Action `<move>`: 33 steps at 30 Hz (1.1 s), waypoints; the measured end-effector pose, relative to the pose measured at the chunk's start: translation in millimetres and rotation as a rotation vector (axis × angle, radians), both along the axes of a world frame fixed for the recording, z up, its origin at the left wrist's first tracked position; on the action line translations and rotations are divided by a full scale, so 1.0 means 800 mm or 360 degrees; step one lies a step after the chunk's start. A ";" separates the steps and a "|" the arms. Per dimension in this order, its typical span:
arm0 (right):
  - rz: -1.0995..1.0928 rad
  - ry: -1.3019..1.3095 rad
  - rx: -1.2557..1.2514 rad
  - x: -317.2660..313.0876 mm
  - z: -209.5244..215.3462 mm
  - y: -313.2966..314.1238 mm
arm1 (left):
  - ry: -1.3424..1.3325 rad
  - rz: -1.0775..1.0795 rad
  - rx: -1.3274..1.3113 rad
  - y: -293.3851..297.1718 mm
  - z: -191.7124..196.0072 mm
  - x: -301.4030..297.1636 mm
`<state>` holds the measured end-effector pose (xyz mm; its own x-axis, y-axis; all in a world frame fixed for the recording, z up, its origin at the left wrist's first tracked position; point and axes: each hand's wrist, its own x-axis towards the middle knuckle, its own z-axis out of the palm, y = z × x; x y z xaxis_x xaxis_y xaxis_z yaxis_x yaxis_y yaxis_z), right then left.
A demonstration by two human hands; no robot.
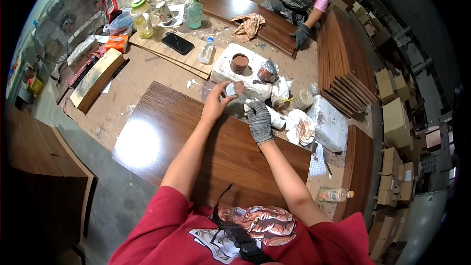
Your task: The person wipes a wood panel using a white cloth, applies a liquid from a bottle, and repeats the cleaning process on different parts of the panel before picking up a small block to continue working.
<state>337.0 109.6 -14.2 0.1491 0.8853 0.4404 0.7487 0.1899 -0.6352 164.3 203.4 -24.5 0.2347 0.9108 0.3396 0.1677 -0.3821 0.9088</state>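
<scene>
My bare left hand (216, 100) pinches a small whitish flat piece (231, 90) above the far edge of a glossy dark-brown wood panel (206, 137). My right hand (259, 122), in a grey knit glove, closes on a thin pale tool (243, 97). Its brown-smeared end (239, 87) meets the flat piece; its exact kind is too small to tell. Just beyond my hands, a cup of brown paste (240, 63) stands on a stained white block (224, 67). A crumpled dark package (268, 71) and stained rags (300, 126) lie close by.
Across the table a co-worker's gloved hands (300, 36) rest at another panel (235, 7). Stacked panels (343, 64) stand at the right. A phone (177, 43), a small bottle (206, 51), a green bottle (195, 13) and a fan (67, 22) are at the left. Another bottle (333, 195) lies near my right elbow.
</scene>
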 end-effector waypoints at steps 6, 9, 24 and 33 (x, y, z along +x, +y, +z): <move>-0.0239 0.0091 0.0029 0.011 0.027 0.033 | -0.0009 -0.0066 0.0004 -0.004 0.005 0.009; -0.0125 0.0061 0.0092 -0.009 0.006 0.019 | 0.0039 -0.0021 -0.0018 0.003 -0.002 -0.001; -0.0064 0.0094 0.0120 -0.009 0.008 -0.004 | 0.0020 -0.0054 0.0055 -0.003 0.001 0.006; -0.0003 0.0203 0.0066 -0.022 0.014 -0.001 | -0.0054 -0.0025 0.0025 0.005 -0.009 0.000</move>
<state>319.6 108.8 -3.3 0.2082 0.8663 0.4542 0.6625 0.2167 -0.7170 164.1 207.4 -31.7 0.2373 0.9016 0.3617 0.1307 -0.3986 0.9078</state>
